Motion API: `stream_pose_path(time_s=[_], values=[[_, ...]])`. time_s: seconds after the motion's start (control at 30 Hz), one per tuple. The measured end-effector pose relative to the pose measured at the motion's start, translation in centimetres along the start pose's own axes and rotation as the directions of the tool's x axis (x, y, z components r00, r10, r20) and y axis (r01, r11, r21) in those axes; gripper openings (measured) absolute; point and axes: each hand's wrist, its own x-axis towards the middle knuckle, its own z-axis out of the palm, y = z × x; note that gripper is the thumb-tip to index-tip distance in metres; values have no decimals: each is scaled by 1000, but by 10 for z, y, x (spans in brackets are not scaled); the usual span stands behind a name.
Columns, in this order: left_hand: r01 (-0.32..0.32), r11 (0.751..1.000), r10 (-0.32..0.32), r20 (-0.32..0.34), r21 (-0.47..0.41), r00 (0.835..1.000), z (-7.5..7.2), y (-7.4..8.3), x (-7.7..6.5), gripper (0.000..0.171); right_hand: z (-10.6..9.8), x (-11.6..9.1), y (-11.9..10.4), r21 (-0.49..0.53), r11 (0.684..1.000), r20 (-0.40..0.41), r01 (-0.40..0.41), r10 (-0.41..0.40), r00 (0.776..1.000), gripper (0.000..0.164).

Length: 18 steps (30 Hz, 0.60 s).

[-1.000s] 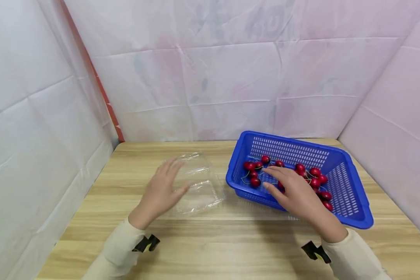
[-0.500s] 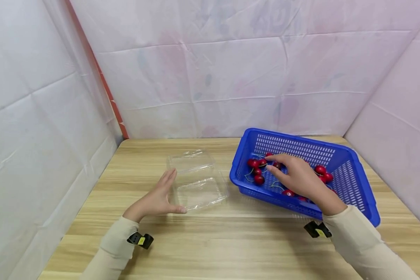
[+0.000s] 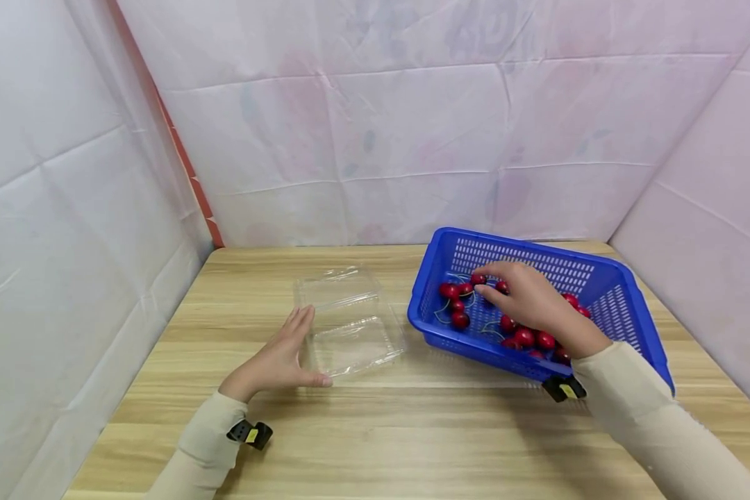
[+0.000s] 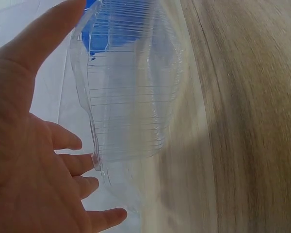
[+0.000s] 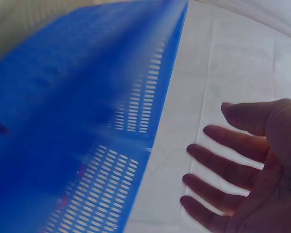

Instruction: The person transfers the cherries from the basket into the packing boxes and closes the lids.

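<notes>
Left hand (image 3: 281, 357) splayed, right hand (image 3: 532, 300) loose

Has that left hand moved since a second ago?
Yes: in the head view, the left hand has moved down the picture, away from the table's far edge.

From the head we look forward and down; from each wrist, closer, past fingers (image 4: 75, 164); all share the basket (image 3: 475, 352).
</notes>
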Motion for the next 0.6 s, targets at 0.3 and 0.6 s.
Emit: stream_pose_path(time_s=[0.3,0.6], values=[[7,1000,-7,-1,-27,1000,2,2,-4,127,12,49,8,-160,974,274,163,-114,955,29],[22,998,-21,6,-60,1000,9,9,-6,127,46,61,12,-294,919,607,262,-33,794,46]])
